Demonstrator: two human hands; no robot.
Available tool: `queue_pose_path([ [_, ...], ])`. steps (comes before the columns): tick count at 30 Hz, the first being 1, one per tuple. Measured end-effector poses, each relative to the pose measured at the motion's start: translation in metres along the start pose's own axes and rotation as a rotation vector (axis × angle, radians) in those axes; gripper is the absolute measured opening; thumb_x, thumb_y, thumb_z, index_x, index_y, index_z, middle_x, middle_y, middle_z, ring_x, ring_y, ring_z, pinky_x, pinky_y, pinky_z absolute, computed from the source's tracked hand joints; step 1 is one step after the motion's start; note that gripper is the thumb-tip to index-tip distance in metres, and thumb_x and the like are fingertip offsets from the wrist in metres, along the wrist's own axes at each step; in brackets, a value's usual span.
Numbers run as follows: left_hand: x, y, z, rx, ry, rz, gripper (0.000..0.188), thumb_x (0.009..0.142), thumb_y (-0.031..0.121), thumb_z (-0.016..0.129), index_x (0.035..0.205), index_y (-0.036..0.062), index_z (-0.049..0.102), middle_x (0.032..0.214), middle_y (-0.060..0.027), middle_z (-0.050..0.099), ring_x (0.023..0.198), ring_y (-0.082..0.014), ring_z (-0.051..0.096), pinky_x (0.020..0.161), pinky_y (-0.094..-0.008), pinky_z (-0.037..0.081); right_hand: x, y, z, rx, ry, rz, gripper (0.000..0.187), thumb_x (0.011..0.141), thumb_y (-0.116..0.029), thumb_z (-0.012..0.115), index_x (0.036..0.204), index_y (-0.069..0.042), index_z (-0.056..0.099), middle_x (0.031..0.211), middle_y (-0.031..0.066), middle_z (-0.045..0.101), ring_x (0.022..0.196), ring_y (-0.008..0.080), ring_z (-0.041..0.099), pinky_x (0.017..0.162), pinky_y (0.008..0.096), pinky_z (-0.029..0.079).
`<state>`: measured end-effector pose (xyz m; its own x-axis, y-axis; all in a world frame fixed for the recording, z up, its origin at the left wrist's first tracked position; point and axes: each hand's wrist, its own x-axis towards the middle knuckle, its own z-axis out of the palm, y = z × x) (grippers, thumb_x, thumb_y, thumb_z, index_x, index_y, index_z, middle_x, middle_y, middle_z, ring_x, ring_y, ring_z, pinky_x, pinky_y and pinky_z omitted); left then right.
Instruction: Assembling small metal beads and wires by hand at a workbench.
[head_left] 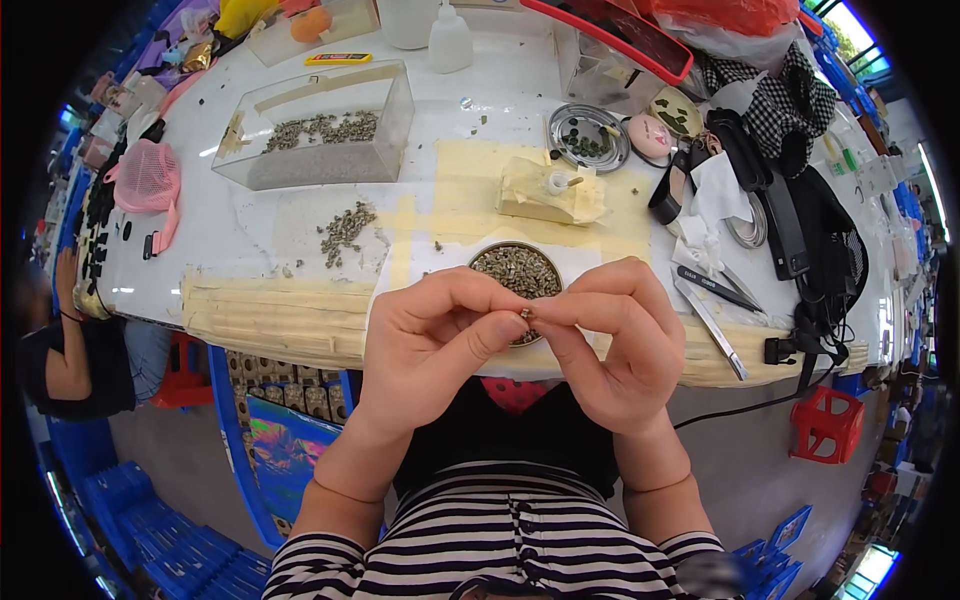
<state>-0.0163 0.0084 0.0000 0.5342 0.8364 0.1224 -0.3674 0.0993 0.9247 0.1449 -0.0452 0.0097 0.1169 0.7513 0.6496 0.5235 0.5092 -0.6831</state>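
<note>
My left hand (pixel 430 340) and my right hand (pixel 620 340) meet fingertip to fingertip over the near edge of a round tin (pixel 557 272) filled with small metal parts (pixel 515 268). Pinched between thumbs and forefingers is a tiny metal part (pixel 526 313), brassy in colour; its exact shape is too small to make out. Both hands are closed on it, and the fingers hide part of the tin. Left of the tin, a loose heap of similar small parts (pixel 346 234) lies on the white table (pixel 270 225).
A clear box (pixel 310 165) with more parts stands at the back left. Beyond the tin sits a tape-wrapped block (pixel 545 190), near a round dish (pixel 588 137) of dark pieces. Tweezers (pixel 712 325) lie at right. A red-framed phone (pixel 620 35) overhangs the far side. Someone sits at far left.
</note>
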Motion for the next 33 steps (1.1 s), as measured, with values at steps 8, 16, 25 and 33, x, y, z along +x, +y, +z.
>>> queue_pose_path([
  [8, 0.003, 0.006, -0.003, 0.433, -0.042, 0.195, 0.005, 0.079, -0.001, 0.068, 0.083, -0.0026, 0.066, 0.078, -0.0086, 0.063, 0.071, -0.0148, 0.057, 0.066, -0.0249, 0.045, 0.000, 0.007, 0.001, 0.090, -0.056, 0.074, 0.017, 0.072, 0.005, 0.070, 0.087, -0.002, 0.068, 0.078, 0.0076, 0.064, 0.067, 0.0172, 0.060, 0.059, 0.0264, 0.048],
  [16, 0.004, 0.005, -0.004, 0.406, -0.023, 0.119, 0.006, 0.079, -0.003, 0.067, 0.082, -0.0051, 0.063, 0.082, -0.0081, 0.061, 0.075, -0.0133, 0.055, 0.068, -0.0244, 0.044, 0.001, 0.010, 0.005, 0.085, -0.061, 0.096, 0.017, 0.071, 0.006, 0.070, 0.086, -0.002, 0.067, 0.079, 0.0088, 0.065, 0.066, 0.0183, 0.062, 0.058, 0.0259, 0.049],
  [25, 0.005, 0.001, 0.002, 0.336, 0.052, 0.135, 0.012, 0.077, -0.008, 0.067, 0.089, -0.0052, 0.065, 0.086, -0.0089, 0.062, 0.079, -0.0135, 0.058, 0.070, -0.0242, 0.045, 0.000, 0.020, 0.009, -0.080, 0.048, -0.088, 0.020, 0.067, 0.004, 0.073, 0.084, -0.003, 0.068, 0.083, 0.0087, 0.068, 0.068, 0.0191, 0.064, 0.056, 0.0264, 0.050],
  [33, 0.003, 0.001, -0.001, 0.485, 0.050, 0.221, 0.016, 0.072, -0.011, 0.068, 0.087, -0.0038, 0.066, 0.084, -0.0099, 0.064, 0.078, -0.0152, 0.060, 0.069, -0.0242, 0.046, 0.000, 0.024, 0.009, -0.128, 0.051, -0.169, 0.023, 0.063, 0.003, 0.073, 0.085, -0.003, 0.069, 0.083, 0.0090, 0.067, 0.069, 0.0193, 0.064, 0.056, 0.0265, 0.051],
])
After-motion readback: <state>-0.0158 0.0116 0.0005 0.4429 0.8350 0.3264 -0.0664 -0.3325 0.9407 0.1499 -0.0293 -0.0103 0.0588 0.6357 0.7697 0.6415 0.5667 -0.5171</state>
